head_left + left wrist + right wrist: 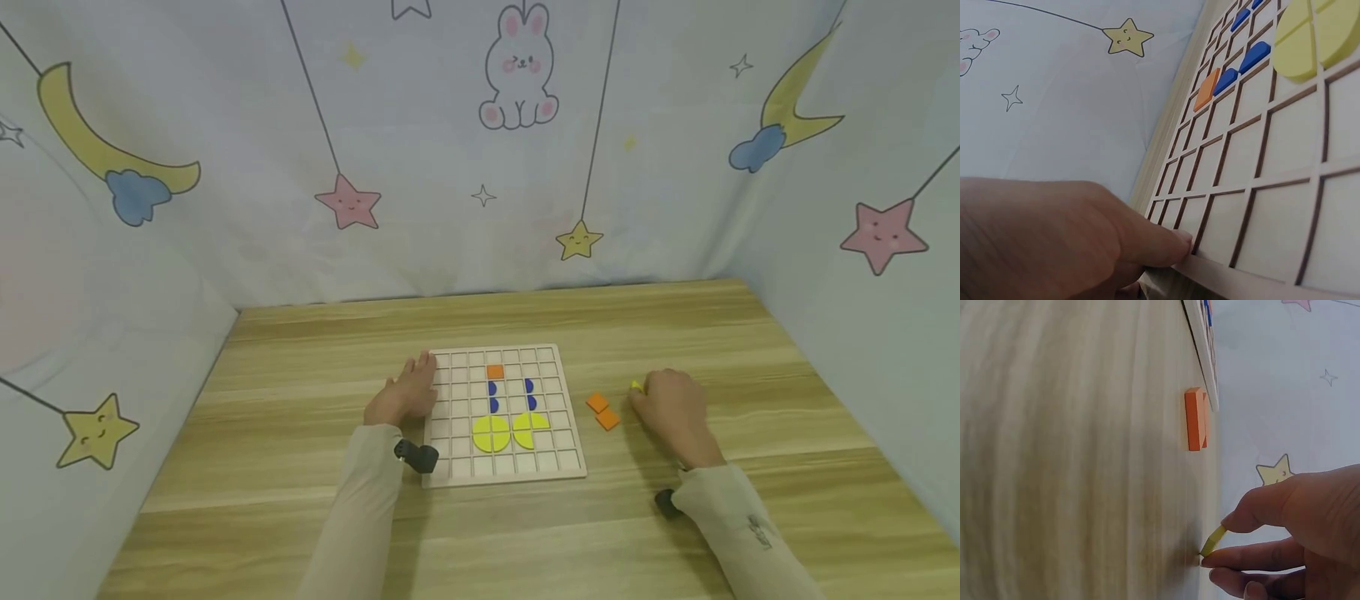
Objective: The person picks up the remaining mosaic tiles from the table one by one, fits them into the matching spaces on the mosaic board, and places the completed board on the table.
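Note:
A wooden grid board point(506, 480) lies on the table. Along its left edge rests my left hand point(408, 392), fingers extended, with a fingertip point(1179, 244) on the rim in the left wrist view. To the right of the board, low over the table, my right hand point(675, 412) pinches a small yellow piece point(1212, 540) between thumb and fingertips; its full shape is hidden. On the board, yellow quarter-circle pieces point(491, 434) form a full disc, and three more point(531, 427) sit beside it. Above them are several blue half-round pieces point(493, 405) and one orange square point(495, 372).
Two orange square tiles point(607, 419) lie on the wood-grain table point(315, 500), between the board and my right hand. A pale curtain point(450, 267) printed with stars, moons and a rabbit hangs behind the table and at both sides.

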The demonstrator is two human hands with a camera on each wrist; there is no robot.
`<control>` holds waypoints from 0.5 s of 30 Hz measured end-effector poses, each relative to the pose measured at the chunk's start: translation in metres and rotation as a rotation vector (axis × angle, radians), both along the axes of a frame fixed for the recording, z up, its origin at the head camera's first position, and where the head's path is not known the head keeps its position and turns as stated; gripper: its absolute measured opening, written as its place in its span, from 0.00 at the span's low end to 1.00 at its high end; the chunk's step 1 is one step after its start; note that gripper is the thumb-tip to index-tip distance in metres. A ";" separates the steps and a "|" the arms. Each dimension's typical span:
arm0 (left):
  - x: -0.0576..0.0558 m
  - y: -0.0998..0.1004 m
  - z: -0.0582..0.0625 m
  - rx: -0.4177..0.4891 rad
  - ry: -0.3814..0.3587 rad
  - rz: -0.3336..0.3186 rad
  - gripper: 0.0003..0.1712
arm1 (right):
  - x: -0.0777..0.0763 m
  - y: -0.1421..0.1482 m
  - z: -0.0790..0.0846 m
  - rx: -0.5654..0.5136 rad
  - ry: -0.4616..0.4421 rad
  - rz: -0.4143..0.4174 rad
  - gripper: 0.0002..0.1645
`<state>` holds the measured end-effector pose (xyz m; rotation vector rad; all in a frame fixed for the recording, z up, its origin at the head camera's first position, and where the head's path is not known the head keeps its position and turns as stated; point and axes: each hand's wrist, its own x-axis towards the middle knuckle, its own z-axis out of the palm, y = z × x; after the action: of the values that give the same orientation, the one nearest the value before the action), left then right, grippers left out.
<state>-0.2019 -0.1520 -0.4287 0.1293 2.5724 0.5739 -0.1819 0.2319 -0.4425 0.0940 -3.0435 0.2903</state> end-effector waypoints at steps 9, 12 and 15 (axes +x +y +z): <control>-0.001 0.000 -0.001 -0.005 0.004 0.000 0.37 | 0.004 0.008 0.005 -0.057 -0.070 -0.020 0.20; -0.001 0.000 0.000 -0.007 0.004 -0.003 0.37 | 0.004 0.011 0.004 -0.078 -0.089 -0.019 0.17; -0.001 0.000 0.000 -0.006 0.002 -0.008 0.37 | 0.004 0.012 0.005 -0.102 -0.098 -0.007 0.13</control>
<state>-0.2024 -0.1524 -0.4289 0.1378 2.5743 0.5628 -0.1777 0.2443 -0.4376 0.0638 -3.1180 0.4625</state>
